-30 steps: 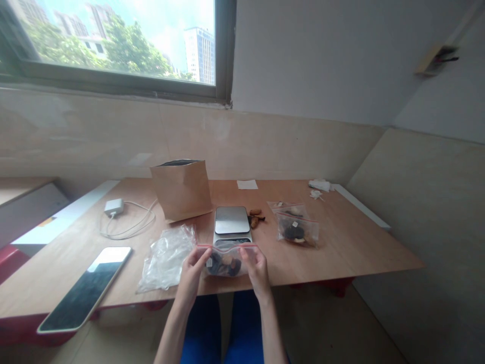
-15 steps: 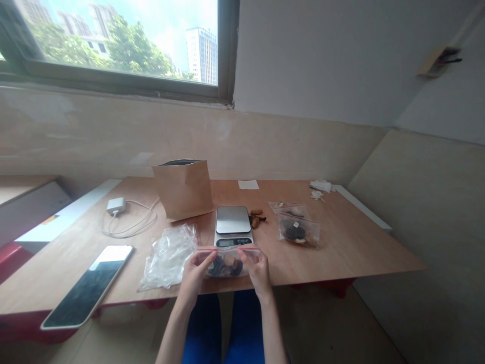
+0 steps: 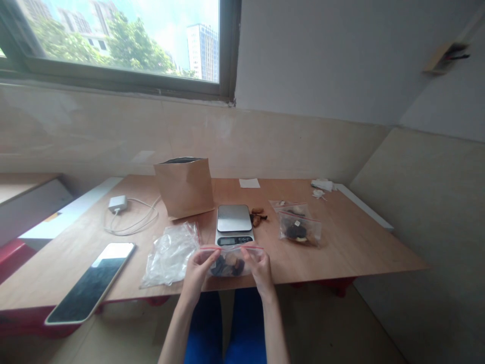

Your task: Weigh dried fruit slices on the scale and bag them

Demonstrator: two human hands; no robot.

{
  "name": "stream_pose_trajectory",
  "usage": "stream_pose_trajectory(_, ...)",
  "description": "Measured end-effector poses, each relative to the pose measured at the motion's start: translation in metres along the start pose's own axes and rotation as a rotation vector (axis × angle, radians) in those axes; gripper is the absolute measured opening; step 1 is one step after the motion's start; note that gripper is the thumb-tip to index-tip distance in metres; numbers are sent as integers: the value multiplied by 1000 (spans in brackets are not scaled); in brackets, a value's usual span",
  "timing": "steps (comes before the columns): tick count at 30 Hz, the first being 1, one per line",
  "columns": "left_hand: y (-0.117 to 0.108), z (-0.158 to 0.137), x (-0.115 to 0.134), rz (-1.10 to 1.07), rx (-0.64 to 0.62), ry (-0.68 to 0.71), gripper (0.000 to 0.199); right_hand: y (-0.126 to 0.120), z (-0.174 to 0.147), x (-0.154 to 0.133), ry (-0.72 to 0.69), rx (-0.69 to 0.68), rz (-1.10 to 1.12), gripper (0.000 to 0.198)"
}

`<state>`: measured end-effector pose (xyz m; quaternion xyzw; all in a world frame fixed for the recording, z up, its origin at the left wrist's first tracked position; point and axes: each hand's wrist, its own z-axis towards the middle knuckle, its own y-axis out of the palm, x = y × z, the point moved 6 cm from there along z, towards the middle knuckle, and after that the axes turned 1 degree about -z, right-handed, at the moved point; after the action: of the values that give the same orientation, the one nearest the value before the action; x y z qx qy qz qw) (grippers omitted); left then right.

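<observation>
At the table's front edge I hold a clear zip bag (image 3: 228, 266) with a red seal strip and dark and tan dried pieces inside. My left hand (image 3: 200, 267) pinches its top left part between thumb and fingers. On the other side, my right hand (image 3: 258, 265) pinches the seal near the right end. Just beyond the bag stands a kitchen scale (image 3: 234, 222) with a bare metal plate. Several brown dried pieces (image 3: 257, 217) lie against the scale's right side. A pile of clear plastic bags (image 3: 170, 255) is left of my left hand.
An open brown paper pouch (image 3: 185, 189) stands behind the pile. Filled zip bags (image 3: 300, 228) sit to the right. A phone (image 3: 93, 283) lies at the left edge, near a charger (image 3: 117, 203) with its cable. White paper (image 3: 249, 183) and crumpled tissue (image 3: 322, 185) are at the back.
The view has shifted slightly. Both hands still grip the zip bag's top strip, with my right fingers moved only a little along it.
</observation>
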<state>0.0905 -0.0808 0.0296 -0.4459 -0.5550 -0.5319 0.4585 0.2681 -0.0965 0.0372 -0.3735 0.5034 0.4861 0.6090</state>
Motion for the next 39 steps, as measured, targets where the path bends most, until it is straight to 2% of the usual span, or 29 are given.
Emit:
stream_pose_trajectory(5,4,0,-3,26,-56,21,31,5,-1,-1,37,-97,34,21)
stream_pose_trajectory(12,11,-2,4,55,-111,64,24,10,1,-2,58,-91,51,21)
stream_pose_trajectory(22,12,-5,7,56,-11,67,27,11,-2,-8,-18,-36,9,18)
stream_pose_trajectory(32,15,-5,6,-41,65,54,22,11,-4,-2,-6,26,38,15)
stream_pose_trajectory(36,12,-4,4,-56,64,38,24,12,-4,-1,-13,22,30,17)
stream_pose_trajectory(39,13,-2,5,-14,-11,34,26,13,-3,-1,-4,-25,28,19)
